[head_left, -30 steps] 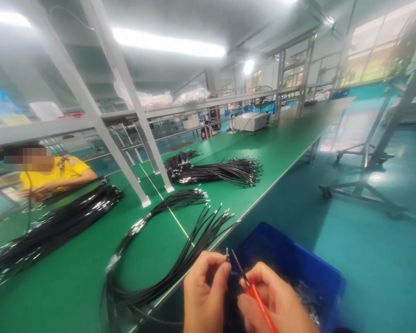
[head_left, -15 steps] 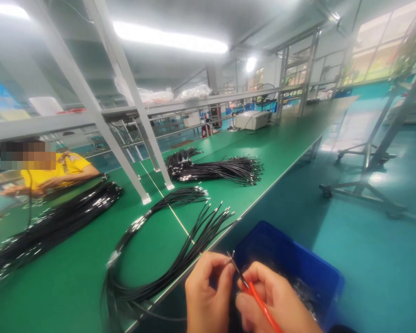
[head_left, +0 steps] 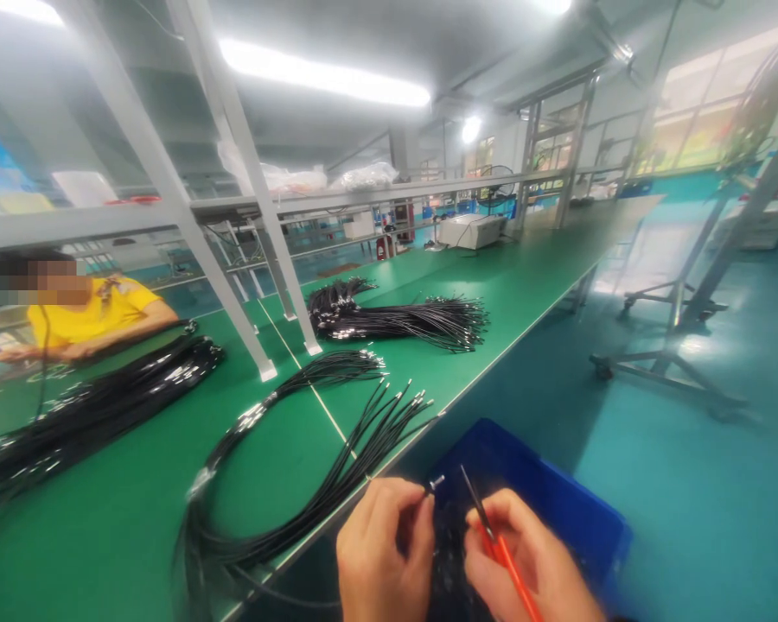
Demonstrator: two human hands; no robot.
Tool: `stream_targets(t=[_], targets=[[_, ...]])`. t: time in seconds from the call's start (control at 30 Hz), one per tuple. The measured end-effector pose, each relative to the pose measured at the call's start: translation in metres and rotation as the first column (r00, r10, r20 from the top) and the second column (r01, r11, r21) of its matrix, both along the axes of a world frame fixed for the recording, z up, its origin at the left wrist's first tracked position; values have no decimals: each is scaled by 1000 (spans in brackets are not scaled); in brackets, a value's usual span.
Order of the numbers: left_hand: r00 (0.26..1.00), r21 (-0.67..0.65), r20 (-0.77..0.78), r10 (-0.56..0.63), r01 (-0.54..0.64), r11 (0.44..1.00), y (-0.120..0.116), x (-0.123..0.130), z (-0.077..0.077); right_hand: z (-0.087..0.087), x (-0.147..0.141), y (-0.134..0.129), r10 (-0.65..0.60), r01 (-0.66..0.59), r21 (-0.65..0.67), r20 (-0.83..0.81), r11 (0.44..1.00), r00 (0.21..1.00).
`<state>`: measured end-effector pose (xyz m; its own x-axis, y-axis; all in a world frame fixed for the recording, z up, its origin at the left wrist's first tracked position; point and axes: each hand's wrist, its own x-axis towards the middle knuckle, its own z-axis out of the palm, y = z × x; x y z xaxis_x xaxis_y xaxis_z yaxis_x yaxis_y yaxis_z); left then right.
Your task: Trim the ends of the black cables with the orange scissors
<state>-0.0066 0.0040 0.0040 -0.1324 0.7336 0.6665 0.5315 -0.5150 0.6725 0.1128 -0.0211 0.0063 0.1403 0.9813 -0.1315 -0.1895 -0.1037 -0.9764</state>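
Fingers (head_left: 420, 531) on the left hand (head_left: 379, 553) are pinched tight around a tiny metal-tipped piece (head_left: 436, 483), so that grip's pretty narrow. Its silvery end pokes out past them, just off the near edge of the green desk (head_left: 278, 466). Too small to tell exactly what it is, tbh. Right hand (head_left: 525, 553) is curled around a red-handled tool (head_left: 519, 583), thin dark tip slanting up and to the left, near the piece but not touching it. Both hands are in front of a blue bin (head_left: 587, 508) that sits lower, beside that same near edge; its contents are too dark to make out. Up on the desk, a looped bundle of black cables (head_left: 304, 523) curves like a C, open to the right, one lot of silvery ends right by the near edge. Another cable bunch (head_left: 415, 321) lies past the white seam (head_left: 328, 410), and a long cable pile (head_left: 123, 389) is over on the left. Someone in a yellow shirt (head_left: 117, 315) is at the far edge, with a white box (head_left: 472, 231) further down that side.
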Motion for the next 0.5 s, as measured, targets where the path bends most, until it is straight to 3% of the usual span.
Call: stream_targets(t=[0.1, 0.23, 0.37, 0.5], targets=[[999, 16, -46, 0, 1, 1000, -2, 3, 2, 7, -3, 6, -113, 115, 30, -51, 993, 992], [1000, -85, -6, -30, 29, 996, -5, 5, 6, 17, -6, 9, -215, 227, 85, -128, 970, 968], [999, -190, 15, -29, 31, 981, -7, 5, 8, 19, -8, 9, -218, 230, 97, -119, 968, 969], [995, -152, -89, -36, 22, 988, -7, 7, 6, 11, -7, 17, -201, 217, 113, -138, 970, 970]])
